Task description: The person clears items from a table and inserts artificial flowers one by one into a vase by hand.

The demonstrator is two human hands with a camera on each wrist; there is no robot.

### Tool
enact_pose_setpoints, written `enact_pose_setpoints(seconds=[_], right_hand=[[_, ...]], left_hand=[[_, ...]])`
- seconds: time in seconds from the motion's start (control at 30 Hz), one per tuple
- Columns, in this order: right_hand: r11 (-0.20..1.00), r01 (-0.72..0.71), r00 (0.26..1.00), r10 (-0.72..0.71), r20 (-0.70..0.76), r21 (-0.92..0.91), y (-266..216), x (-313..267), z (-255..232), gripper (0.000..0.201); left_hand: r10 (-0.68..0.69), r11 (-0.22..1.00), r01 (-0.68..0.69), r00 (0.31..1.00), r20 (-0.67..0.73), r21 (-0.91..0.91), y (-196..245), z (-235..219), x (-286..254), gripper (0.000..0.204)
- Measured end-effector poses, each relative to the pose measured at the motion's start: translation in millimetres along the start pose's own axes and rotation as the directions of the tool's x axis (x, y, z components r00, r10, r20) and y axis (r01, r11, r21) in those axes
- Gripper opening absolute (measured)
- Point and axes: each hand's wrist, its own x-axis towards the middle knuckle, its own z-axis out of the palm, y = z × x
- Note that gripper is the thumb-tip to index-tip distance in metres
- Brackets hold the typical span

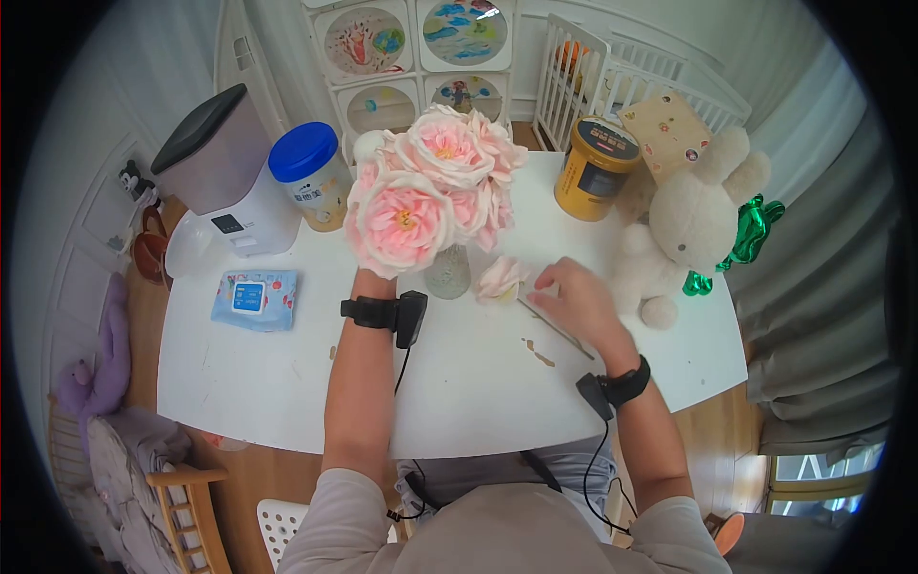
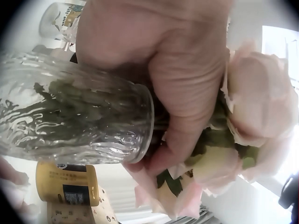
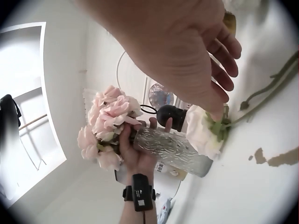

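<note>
Several pink roses (image 1: 406, 215) stand in a textured glass vase (image 1: 448, 275) on the white table. My left hand (image 2: 173, 65) grips their stems right at the vase's mouth, thumb and fingers curled round; in the head view the blooms hide it. To the vase's right lies a single pale pink rose (image 1: 497, 280), its green stem (image 3: 275, 86) stretching along the tabletop. Over this rose hovers my right hand (image 1: 579, 304), fingers apart and loosely bent. In the right wrist view its thumb overlaps the bloom's green base, and nothing is pinched between the fingers.
Left on the table (image 1: 449, 383) are a wipes pack (image 1: 255, 299), a blue-lidded jar (image 1: 311, 177) and a white dispenser (image 1: 229, 182). A yellow tub (image 1: 598, 170) and a plush rabbit (image 1: 690, 225) stand right. Brown marks (image 1: 538, 352) show near the front.
</note>
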Motion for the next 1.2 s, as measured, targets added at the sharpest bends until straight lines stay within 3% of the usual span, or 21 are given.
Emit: enact_pose_setpoints(seconds=[0.07,0.3,0.43,0.5,0.53,0.57,0.6,0.67,0.7,0.77,0.8,0.87,0.9,0.97,1.0,1.07,1.1,1.17,1.2], right_hand=[[0.994,0.021,0.999,-0.017,0.036,-0.111,4.0,-14.1,13.7,0.018],[0.994,-0.028,0.999,0.032,0.038,-0.105,7.1,-10.1,35.5,0.018],[0.997,0.006,1.0,-0.004,0.031,-0.081,13.1,-7.8,36.9,0.015],[0.997,0.024,1.0,-0.023,0.014,-0.07,11.2,-3.4,33.6,0.015],[0.997,-0.076,0.996,0.075,0.049,0.027,3.8,-0.6,26.1,0.015],[0.976,-0.18,0.981,0.169,0.098,0.119,-1.2,1.5,22.7,0.017],[0.977,-0.176,0.981,0.165,0.1,0.121,-1.0,4.1,26.0,0.017],[0.772,-0.103,0.994,0.101,0.039,0.627,-3.4,10.5,31.2,0.018],[0.774,-0.099,0.994,0.099,0.035,0.626,-6.4,14.0,32.6,0.018],[0.325,-0.119,0.971,0.235,0.041,0.938,-29.2,24.3,25.5,0.016],[0.327,-0.114,0.972,0.233,0.037,0.938,-36.6,31.5,21.1,0.016],[0.395,0.138,0.95,0.207,-0.235,0.908,-49.9,49.3,9.4,0.015],[0.396,0.143,0.95,0.203,-0.239,0.907,-57.6,57.8,-0.6,0.015],[0.467,0.344,0.873,0.16,-0.46,0.815,-73.7,72.4,-21.6,0.017],[0.469,0.347,0.873,0.154,-0.462,0.812,-80.6,78.4,-29.1,0.017],[0.627,0.362,0.896,-0.032,-0.442,0.69,-91.7,86.8,-37.0,0.025],[0.63,0.363,0.897,-0.037,-0.44,0.687,-96.2,88.4,-34.3,0.025],[0.787,0.454,0.856,-0.256,-0.449,0.419,-107.5,90.8,-26.0,0.033],[0.804,0.486,0.823,-0.29,-0.489,0.342,-113.1,89.4,-24.1,0.037]], left_hand=[[0.031,0.996,-0.031,1.0,0.005,0.082,-3.3,-3.9,0.2,0.061],[0.161,0.908,-0.166,0.986,0.045,0.386,-4.9,-11.4,3.8,0.062],[0.027,0.969,-0.042,0.998,0.064,0.243,-0.1,2.8,-3.2,0.065],[-0.083,0.996,0.083,0.996,0.014,0.038,-6.2,2.0,-2.5,0.068],[-0.077,0.996,0.076,0.997,0.011,0.043,-8.9,-0.4,-3.3,0.068],[-0.008,0.972,-0.002,0.999,0.041,0.234,-11.6,-3.1,-6.1,0.068],[0.052,0.908,-0.082,0.995,0.083,0.412,-14.8,-5.7,-8.9,0.068],[0.085,0.869,-0.122,0.991,0.099,0.479,-21.7,-8.5,-10.4,0.071],[0.114,0.826,-0.161,0.986,0.12,0.54,-25.2,-9.7,-9.4,0.073],[0.122,0.839,-0.166,0.985,0.119,0.517,-21.5,-3.3,-6.9,0.073],[0.123,0.853,-0.166,0.985,0.118,0.495,-19.8,0.6,-6.8,0.073],[0.124,0.877,-0.163,0.986,0.115,0.452,-13.5,3.7,-15.1,0.073],[0.126,0.889,-0.163,0.986,0.112,0.429,-10.9,5.7,-17.3,0.073],[0.13,0.911,-0.161,0.986,0.106,0.381,-6.2,9.8,-23.9,0.073],[0.133,0.921,-0.16,0.986,0.1,0.356,-3.2,10.6,-25.3,0.073],[0.137,0.94,-0.157,0.987,0.085,0.304,-0.1,15.9,-22.1,0.073],[0.137,0.948,-0.153,0.988,0.077,0.278,0.4,20.6,-23.9,0.073],[0.133,0.964,-0.144,0.989,0.065,0.225,4.3,23.0,-27.8,0.073],[0.129,0.97,-0.138,0.99,0.06,0.199,6.1,24.0,-28.5,0.073]])
